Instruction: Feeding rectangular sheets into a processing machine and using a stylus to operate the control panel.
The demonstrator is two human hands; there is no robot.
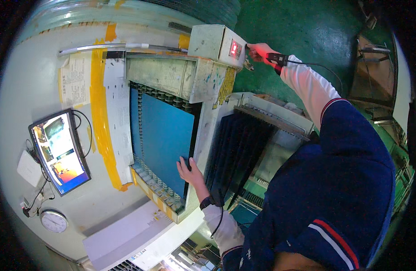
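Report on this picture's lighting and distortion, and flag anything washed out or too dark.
In the head view, fisheye bending and blackened corners; in the head view, the monitor is partly washed out to white; in the head view, red light tints the right hand; in the head view, the dark sheets sink to near-black.

The blue panel (167,126) looks smooth and matt, and the pale rollers (163,184) near it look like plastic. The box (207,43) on the far side looks like painted metal, its finish stained and scuffed. On the left, the yellow tape (99,117) is glossy plastic, the notice (75,81) paper. The floor (284,27) at far right is glossy; the 2 white sleeves (309,85) are creased cloth.
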